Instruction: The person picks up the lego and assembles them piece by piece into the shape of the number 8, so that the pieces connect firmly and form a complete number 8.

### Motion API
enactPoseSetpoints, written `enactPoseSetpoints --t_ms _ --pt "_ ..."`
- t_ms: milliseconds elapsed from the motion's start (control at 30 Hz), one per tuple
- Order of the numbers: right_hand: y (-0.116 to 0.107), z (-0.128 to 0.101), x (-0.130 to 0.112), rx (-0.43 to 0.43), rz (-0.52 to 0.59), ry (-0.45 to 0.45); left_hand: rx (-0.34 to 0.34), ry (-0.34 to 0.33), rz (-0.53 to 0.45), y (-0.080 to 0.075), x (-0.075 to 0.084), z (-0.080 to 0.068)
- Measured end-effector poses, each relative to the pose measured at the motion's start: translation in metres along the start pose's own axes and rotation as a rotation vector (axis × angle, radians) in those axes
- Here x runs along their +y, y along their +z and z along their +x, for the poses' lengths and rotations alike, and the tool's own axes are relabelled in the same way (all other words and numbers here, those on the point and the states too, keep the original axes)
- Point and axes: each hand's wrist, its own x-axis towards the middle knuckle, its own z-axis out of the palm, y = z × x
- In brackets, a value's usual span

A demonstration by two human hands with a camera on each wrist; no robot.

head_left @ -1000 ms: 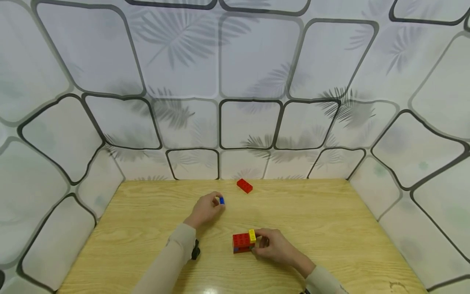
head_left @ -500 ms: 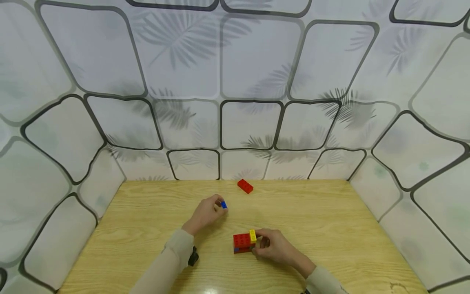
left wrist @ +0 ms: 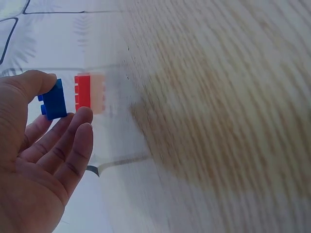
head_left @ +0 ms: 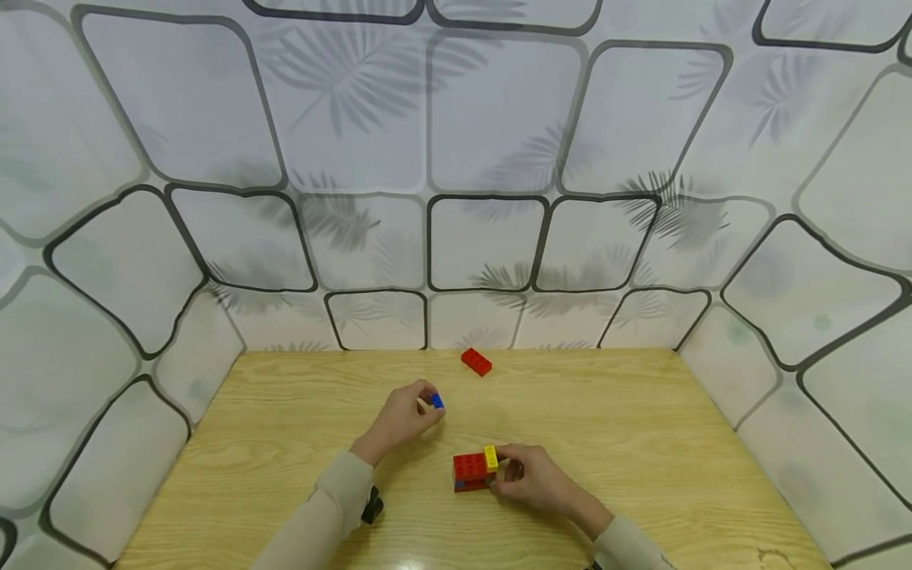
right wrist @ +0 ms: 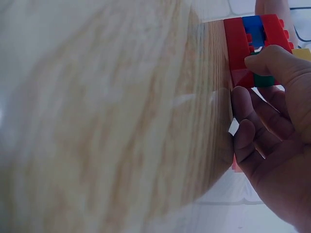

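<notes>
The left hand (head_left: pixel 402 416) hovers above the table (head_left: pixel 641 443), its grip closed on a small blue brick (head_left: pixel 437 401) pinched between thumb and fingertips. In the left wrist view the blue brick (left wrist: pixel 53 100) sits at the tip of the thumb, with the other fingers (left wrist: pixel 73 141) loosely stretched out beneath it rather than curled tight. Beyond this grip, toward the far edge of the table, a loose red brick (head_left: pixel 476 362) lies flat on the wood, well apart from the hand; the same red brick (left wrist: pixel 88 93) shows blurred just past the blue one in the wrist view.

The right hand (head_left: pixel 534 479) rests on the table nearer the person, below and to the right of the left grip. Its grip is closed around the right end of a small brick assembly (head_left: pixel 473 470), mostly red on top with a yellow brick (head_left: pixel 490 457) along the edge next to the fingers. In the right wrist view the thumb presses on the assembly (right wrist: pixel 245 51), which shows red, blue and green layers standing on the wood, while the other fingers (right wrist: pixel 252 141) curl beside it.

The blue brick is held up and to the left of the assembly, near but not touching it. Both sleeves are pale beige.
</notes>
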Motion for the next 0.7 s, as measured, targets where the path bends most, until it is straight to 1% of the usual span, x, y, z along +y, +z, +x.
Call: enactPoseSetpoints --t_ms 333,567,700 --pt "0.0 0.0 -0.001 0.002 0.001 0.007 0.018 0.044 -0.047 -0.001 0.006 -0.009" --pt "0.0 0.0 -0.001 0.005 -0.002 0.006 0.002 0.052 -0.082 -0.002 0.013 -0.017" --pt "0.0 0.0 -0.001 0.003 0.004 0.006 0.017 0.093 -0.092 -0.002 0.015 -0.021"
